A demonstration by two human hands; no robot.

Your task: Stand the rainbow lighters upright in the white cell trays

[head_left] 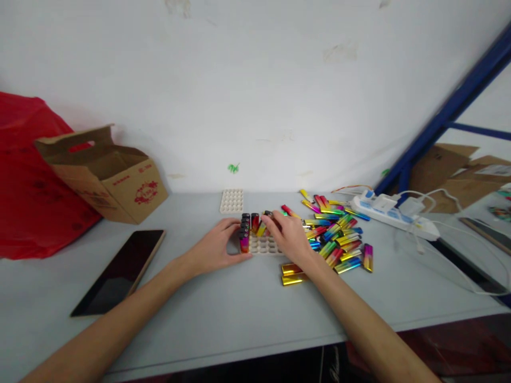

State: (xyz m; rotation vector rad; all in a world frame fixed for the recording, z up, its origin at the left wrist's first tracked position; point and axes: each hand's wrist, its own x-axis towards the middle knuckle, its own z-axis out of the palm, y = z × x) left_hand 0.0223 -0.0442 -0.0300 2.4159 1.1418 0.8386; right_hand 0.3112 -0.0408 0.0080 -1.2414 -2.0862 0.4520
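Observation:
A white tray with rows of holes [263,246] lies on the table between my hands. A column of lighters [244,234] with black tops stands upright along its left side, and a red lighter [254,222] stands at the back row. My left hand [215,247] curves around the tray's left end, thumb at the near corner and fingers at the far one. My right hand [289,236] is closed over the back of the tray, pinching a yellowish lighter [262,229] that tilts; its lower end is partly hidden.
Many shiny coloured lighters [335,234] lie heaped on the right. Another white holed tray [232,201] lies by the wall. A dark tablet [120,271], a cardboard box [115,181] and a red bag [32,175] are on the left. A power strip [395,215] with cables sits at the right.

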